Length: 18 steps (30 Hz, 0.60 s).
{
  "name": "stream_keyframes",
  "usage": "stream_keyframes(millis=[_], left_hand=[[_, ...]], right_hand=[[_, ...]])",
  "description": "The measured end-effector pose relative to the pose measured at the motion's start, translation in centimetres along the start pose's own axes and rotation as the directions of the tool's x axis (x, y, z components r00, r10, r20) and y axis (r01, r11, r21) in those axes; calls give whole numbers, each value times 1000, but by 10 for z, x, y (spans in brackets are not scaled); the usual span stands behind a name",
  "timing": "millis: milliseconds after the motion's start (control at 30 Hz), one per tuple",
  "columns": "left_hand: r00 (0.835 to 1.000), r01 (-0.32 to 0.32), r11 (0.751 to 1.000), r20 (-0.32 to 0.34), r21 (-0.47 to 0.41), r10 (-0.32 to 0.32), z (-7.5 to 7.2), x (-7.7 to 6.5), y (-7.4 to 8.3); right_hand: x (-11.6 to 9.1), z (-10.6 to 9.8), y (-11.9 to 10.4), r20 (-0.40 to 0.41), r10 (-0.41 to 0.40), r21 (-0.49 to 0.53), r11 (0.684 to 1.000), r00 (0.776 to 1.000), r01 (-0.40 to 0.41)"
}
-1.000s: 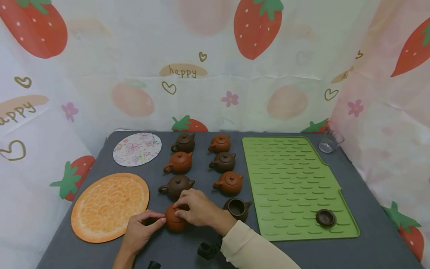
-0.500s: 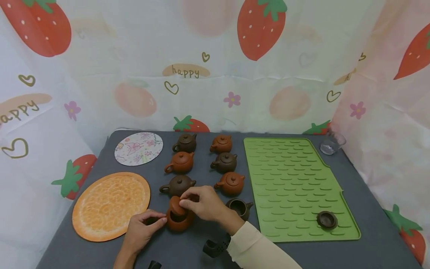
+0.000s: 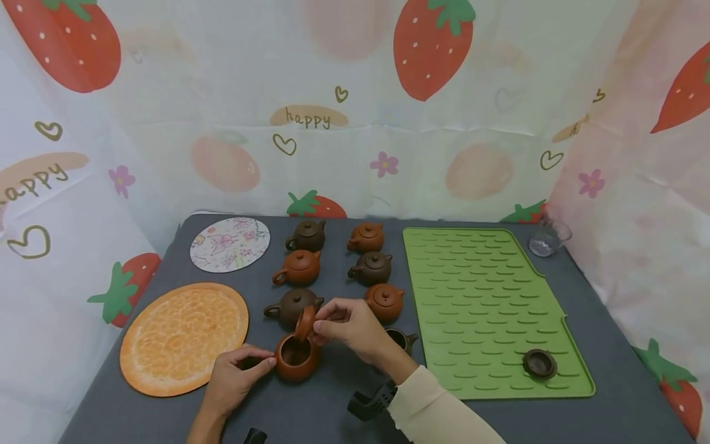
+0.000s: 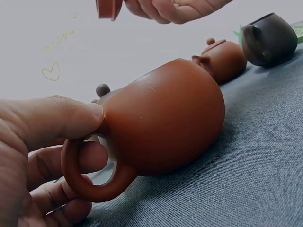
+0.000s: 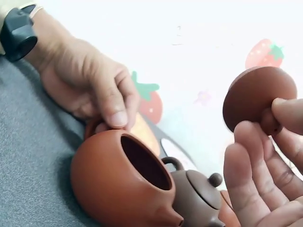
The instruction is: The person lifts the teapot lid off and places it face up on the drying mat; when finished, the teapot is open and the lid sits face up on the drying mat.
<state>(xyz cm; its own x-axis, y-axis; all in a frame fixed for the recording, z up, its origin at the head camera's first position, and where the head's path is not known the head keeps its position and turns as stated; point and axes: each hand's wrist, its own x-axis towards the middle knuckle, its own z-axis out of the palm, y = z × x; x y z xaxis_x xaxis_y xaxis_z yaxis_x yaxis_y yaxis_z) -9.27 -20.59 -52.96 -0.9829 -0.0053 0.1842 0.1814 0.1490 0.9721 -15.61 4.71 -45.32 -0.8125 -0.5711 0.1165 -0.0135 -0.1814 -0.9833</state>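
A reddish-brown clay teapot (image 3: 296, 369) stands uncovered on the grey cloth, its dark inside showing. My left hand (image 3: 235, 376) pinches its loop handle (image 4: 102, 191) between thumb and curled fingers. Above and just right of the opening, my right hand (image 3: 355, 330) holds the matching teapot lid (image 3: 304, 323), tilted on edge. In the right wrist view the thumb and fingertips grip the round knob (image 5: 270, 122) of that lid. A dark brown teapot (image 3: 294, 307) with its lid on stands right behind.
Several lidded teapots, brown and reddish, stand in two columns farther back. A lidless dark teapot (image 3: 400, 340) is partly behind my right wrist. The green mat (image 3: 471, 308) bears a dark lid (image 3: 540, 364). Round mats (image 3: 185, 339) lie left; a glass cup (image 3: 548, 237) stands back right.
My right hand has lifted the lid off the reddish teapot, tipping it upright and moving slightly right and back. The left hand has stayed at the handle.
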Motion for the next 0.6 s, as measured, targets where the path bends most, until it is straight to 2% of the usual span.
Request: stream_keyframes(millis=[167,333,467,533,600], left_hand=[[1000,2,1000,-1,4,-2,-1,0,0],[1000,-5,1000,3,-6,5,-1,0,1],[999,-32,999,18,-5,32,-1,0,2],[999,-39,999,21,-4,39,-1,0,3],[999,-41,999,19,-1,41,-1,-1,2]], right_hand=[[-2,-5,-2,28,-17,195,981,999,11],[-5,-8,-10,68,-43,363,932,997,15],[-7,-13,-18,91,-51,476,880,995,2],[-8,-16,-21,100,-75,516,856,992,13],[-9,-18,-25,105,-103,532,846,989,31]])
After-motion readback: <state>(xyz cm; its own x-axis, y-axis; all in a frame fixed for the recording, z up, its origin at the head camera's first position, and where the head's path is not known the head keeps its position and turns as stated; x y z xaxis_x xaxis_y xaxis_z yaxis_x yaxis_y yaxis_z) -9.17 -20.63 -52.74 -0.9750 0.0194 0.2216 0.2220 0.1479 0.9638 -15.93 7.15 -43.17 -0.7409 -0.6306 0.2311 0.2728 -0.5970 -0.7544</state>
